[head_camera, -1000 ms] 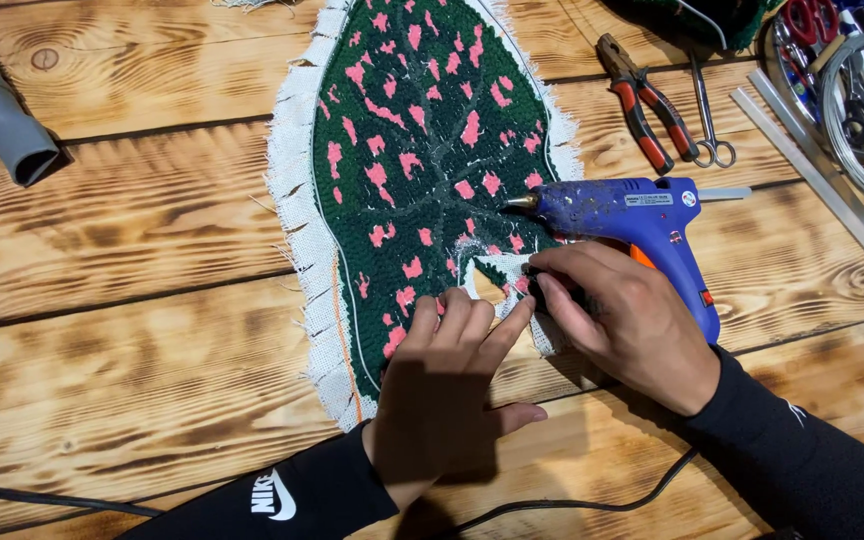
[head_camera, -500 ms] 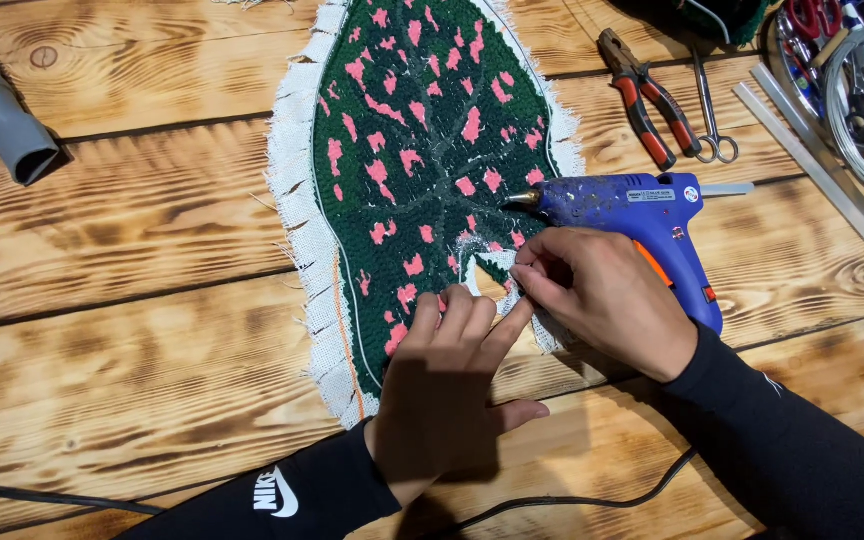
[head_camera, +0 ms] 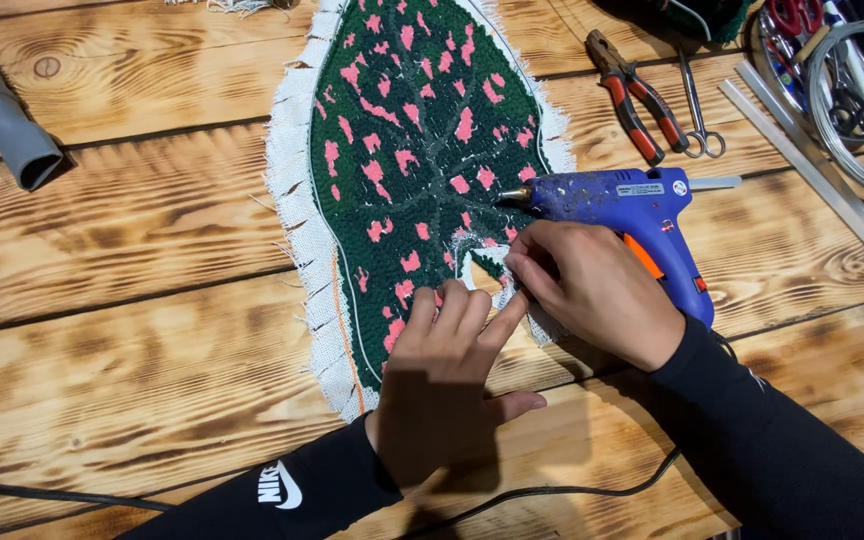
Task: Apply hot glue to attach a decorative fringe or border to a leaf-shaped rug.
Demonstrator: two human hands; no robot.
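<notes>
A leaf-shaped tufted rug (head_camera: 412,150), dark green with pink spots and a frayed white backing border (head_camera: 292,200), lies on a burnt-wood table (head_camera: 132,300). My left hand (head_camera: 447,380) lies flat on the rug's lower end, fingertips pressing beside a small notch in the edge. My right hand (head_camera: 592,290) pinches the white backing at that notch, its fingertips touching those of the left. A blue glue gun (head_camera: 612,200) lies just behind my right hand, nozzle pointing left onto the rug. Both arms wear black sleeves.
Red-handled pliers (head_camera: 637,100) and small scissors (head_camera: 697,110) lie at the upper right, with clear glue sticks (head_camera: 802,165) and a wire coil (head_camera: 832,120) beyond them. A grey hose nozzle (head_camera: 2,110) sits at the upper left. A black cable (head_camera: 552,492) runs along the near edge.
My right hand has shifted a little left toward the notch, and the glue gun has slid slightly left with it. My left hand has stayed in place.
</notes>
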